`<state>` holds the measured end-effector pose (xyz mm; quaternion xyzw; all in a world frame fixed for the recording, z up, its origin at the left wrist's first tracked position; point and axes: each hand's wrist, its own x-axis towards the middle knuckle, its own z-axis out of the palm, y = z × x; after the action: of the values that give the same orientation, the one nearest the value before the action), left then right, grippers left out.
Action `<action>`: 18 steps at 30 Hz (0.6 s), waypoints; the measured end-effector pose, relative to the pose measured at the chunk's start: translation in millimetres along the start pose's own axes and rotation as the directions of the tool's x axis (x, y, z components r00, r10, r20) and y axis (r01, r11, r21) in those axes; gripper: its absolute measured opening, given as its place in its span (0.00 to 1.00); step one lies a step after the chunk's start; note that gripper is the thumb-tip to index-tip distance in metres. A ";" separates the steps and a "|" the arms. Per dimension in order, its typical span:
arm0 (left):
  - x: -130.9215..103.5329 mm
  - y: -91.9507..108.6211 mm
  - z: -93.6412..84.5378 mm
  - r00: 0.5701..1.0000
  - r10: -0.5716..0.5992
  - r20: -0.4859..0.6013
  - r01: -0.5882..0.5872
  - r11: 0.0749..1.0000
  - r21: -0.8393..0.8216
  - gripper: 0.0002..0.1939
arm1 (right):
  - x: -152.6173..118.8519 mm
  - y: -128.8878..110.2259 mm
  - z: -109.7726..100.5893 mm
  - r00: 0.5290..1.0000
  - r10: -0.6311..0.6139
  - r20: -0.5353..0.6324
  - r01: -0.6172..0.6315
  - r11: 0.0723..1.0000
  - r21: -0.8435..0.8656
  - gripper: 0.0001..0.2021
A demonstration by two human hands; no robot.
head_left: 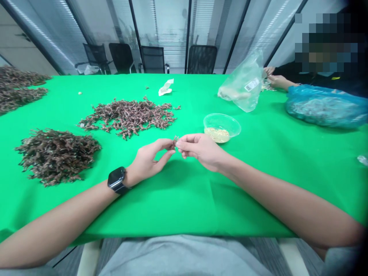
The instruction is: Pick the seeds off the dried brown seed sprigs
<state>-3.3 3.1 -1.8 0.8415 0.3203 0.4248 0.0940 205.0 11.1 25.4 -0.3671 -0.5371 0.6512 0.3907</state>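
Note:
My left hand [151, 159] pinches a small brown twig-like piece [174, 142] between thumb and fingertips. On the piece's other side, my right hand [201, 149] has its fingers closed at the same spot, touching it; whether anything else is between them is too small to tell. Just behind my right hand stands a clear plastic bowl [222, 124] with pale yellowish bits in the bottom. Beyond my left hand, similar brown pieces [132, 115] lie spread out, and a taller heap of them [57, 157] is at the left.
More brown piles [17, 90] lie at the far left of the green table [184, 207]. A crumpled white paper [166, 88] is near the far edge. A clear bag [244, 84] and a blue bag [324, 107] are at the right, beside another person's hands [277, 80].

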 end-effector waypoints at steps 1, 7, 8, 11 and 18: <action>0.0 0.6 0.1 1.000 -0.018 -0.007 0.018 1.000 -0.017 0.12 | 0.7 0.0 -1.0 1.000 0.018 0.018 -0.019 0.999 0.030 0.16; -2.3 6.1 2.9 0.983 -0.184 0.016 0.184 0.969 -0.164 0.14 | 4.1 2.8 -5.5 0.995 -0.094 0.023 0.095 0.995 -0.017 0.16; -2.7 6.6 3.3 0.980 -0.200 0.021 0.200 0.963 -0.182 0.14 | 4.3 3.2 -5.8 0.993 -0.114 0.017 0.115 0.993 -0.039 0.16; -3.7 7.2 4.2 0.972 -0.235 0.026 0.235 0.945 -0.227 0.15 | 4.5 3.8 -5.8 0.990 -0.138 0.004 0.138 0.987 -0.081 0.16; -2.2 10.2 4.2 0.958 -0.284 0.027 0.281 0.924 -0.259 0.14 | 2.5 -0.9 -0.5 0.985 -0.169 -0.013 0.166 0.977 -0.134 0.17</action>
<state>3.7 -5.8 -1.5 0.7646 0.3803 0.4497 0.2619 204.5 13.6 26.0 -0.3535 -0.6035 0.5743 0.4255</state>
